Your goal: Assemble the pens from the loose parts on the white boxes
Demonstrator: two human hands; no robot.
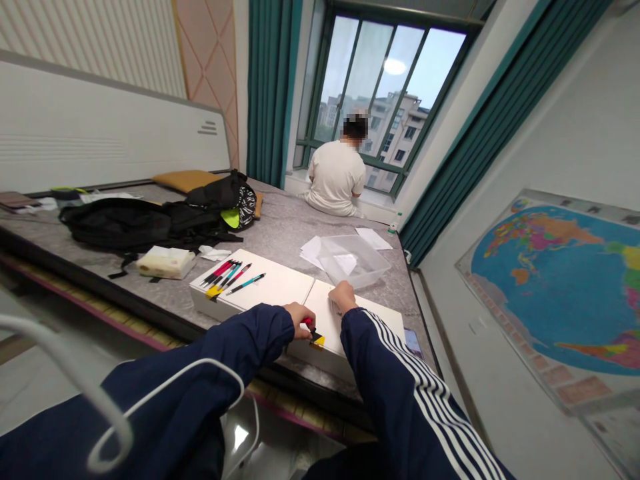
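Note:
My left hand point(301, 320) is closed around a red pen point(309, 324) with a dark end, at the front edge of the right white box point(377, 317). Above the same box my right hand point(343, 297) is closed, its fingers pointing down; what they hold, if anything, is hidden. Just beyond it stands a clear plastic bin point(375, 272). On the left white box point(285, 285) lie several red and teal pens, with one teal pen point(246, 284) apart from the others. Yellow and black tape point(318, 341) marks the right box's front edge.
Both boxes rest on a grey bed point(280, 230). A tissue pack point(166, 262) and black backpack point(120, 223) lie left. Paper sheets point(374, 238) and a bottle point(395, 223) lie beyond the bin. A person point(337, 175) sits by the window. A white cable point(200, 363) crosses my left sleeve.

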